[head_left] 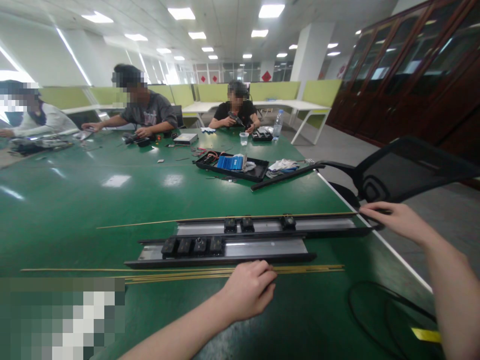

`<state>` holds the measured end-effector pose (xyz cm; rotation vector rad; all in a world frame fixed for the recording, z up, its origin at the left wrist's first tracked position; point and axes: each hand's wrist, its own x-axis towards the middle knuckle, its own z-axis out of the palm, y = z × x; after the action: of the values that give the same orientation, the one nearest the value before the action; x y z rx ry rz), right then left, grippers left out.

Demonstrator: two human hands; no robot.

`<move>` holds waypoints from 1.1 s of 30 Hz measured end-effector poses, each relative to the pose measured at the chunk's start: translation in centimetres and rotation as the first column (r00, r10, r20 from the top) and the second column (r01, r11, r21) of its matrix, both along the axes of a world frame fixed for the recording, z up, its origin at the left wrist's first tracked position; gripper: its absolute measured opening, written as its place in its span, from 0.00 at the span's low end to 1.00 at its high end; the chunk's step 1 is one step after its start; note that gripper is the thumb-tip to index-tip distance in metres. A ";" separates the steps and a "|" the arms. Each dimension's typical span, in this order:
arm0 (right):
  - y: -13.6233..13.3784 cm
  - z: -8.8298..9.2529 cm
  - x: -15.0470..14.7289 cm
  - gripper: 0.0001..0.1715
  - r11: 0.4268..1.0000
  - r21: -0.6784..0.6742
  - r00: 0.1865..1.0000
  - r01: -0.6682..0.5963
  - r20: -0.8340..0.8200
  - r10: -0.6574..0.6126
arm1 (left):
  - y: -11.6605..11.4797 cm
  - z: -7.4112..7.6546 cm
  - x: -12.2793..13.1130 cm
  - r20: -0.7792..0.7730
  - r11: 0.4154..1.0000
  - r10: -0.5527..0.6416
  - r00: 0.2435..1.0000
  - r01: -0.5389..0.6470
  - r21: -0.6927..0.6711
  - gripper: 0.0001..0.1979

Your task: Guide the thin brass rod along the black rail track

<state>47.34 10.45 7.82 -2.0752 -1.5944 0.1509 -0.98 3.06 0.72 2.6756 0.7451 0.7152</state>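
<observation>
Two long black-edged metal channels lie side by side on the green table (93, 200). The nearer channel (262, 247) holds several black blocks (200, 245); the farther one (266, 226) holds three. Along the far channel's back edge runs a thin brass rod (150, 222). My right hand (390, 217) is at that channel's right end, fingers pinched at the end of the rod. My left hand (253, 287) rests on several brass rods (168, 276) in front of the near channel, its fingers curled over them.
A black tray (258, 171) with a blue item stands beyond the channels, beside white gloves (283, 166) and a black strip (281, 178). Three people sit across the table. A mesh chair (405, 170) is at the right; a black cable (386, 287) lies front right.
</observation>
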 end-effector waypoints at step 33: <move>-0.2 -1.2 1.3 0.31 0.972 0.047 0.972 0.229 -0.054 -0.227 | 0.1 0.1 0.0 -0.006 1.000 -0.005 1.000 0.005 0.006 0.11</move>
<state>48.63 10.25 6.63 -2.1775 -1.3055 0.0759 -0.93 3.21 0.84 2.6855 0.7390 0.7098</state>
